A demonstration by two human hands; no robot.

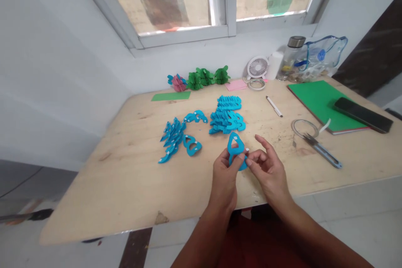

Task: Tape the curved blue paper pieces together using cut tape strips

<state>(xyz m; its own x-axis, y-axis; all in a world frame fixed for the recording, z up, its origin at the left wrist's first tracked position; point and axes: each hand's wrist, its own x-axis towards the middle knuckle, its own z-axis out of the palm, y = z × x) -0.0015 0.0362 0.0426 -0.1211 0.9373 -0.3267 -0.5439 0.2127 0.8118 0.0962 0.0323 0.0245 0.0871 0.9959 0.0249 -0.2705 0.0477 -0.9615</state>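
A blue paper cutout (pixel 233 137) with openings in it stands upright over the front of the table, a small white square on its upper part. My left hand (pixel 226 171) is closed on its lower part, thumb on the near face. The thumb and a finger of my right hand (pixel 269 171) pinch its lower right edge, with another finger raised. A small white piece (pixel 247 149) shows near these fingertips; whether it sticks to the paper or a finger I cannot tell. Beyond my hands lie similar cutouts in a right-hand stack (pixel 226 121) and a left-hand group (pixel 173 137).
Scissors (pixel 325 154) and a tape roll (pixel 304 127) lie to the right, below a white pen (pixel 274 106). A phone (pixel 362 114) rests on a green folder (pixel 325 102). Along the wall stand green paper shapes (pixel 204 77), a small fan (pixel 257 67) and a bottle (pixel 290 58).
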